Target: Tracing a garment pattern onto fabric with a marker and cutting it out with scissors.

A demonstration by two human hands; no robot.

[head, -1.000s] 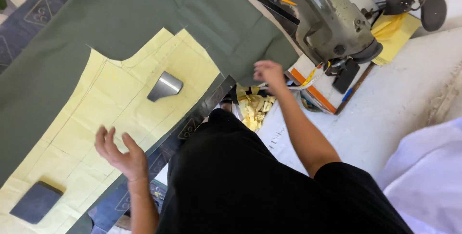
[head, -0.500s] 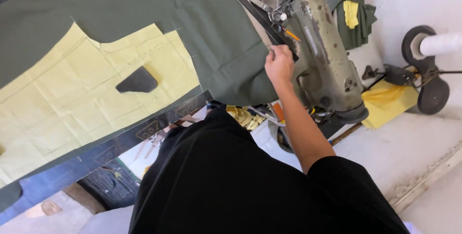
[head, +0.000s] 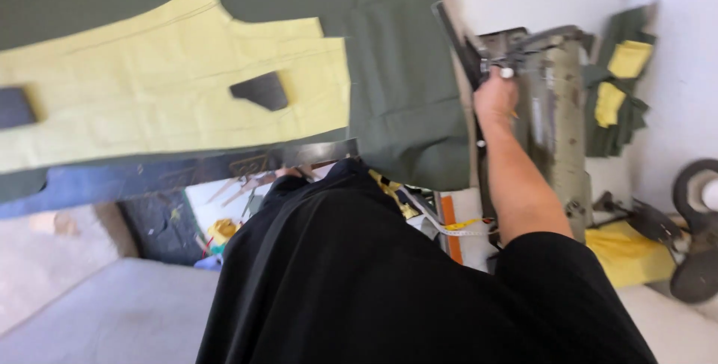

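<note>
The right hand (head: 495, 98) rests against the head end of the olive sewing machine (head: 553, 117), fingers curled at its metal fittings; motion blur hides whether they clamp anything. To the hand's left lies green fabric (head: 396, 87), and beyond it a yellow paper pattern (head: 172, 87) carrying a dark weight (head: 260, 90). The left hand is out of frame.

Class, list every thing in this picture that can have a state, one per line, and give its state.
right hand: closed around a part of the machine's front end
left hand: out of view
sewing machine: on the white table, olive body, blurred
green fabric: spread flat, edge beside the machine
yellow paper pattern: lying flat on the fabric
dark weights: resting on the pattern
yellow measuring tape: loose beside the forearm
</note>
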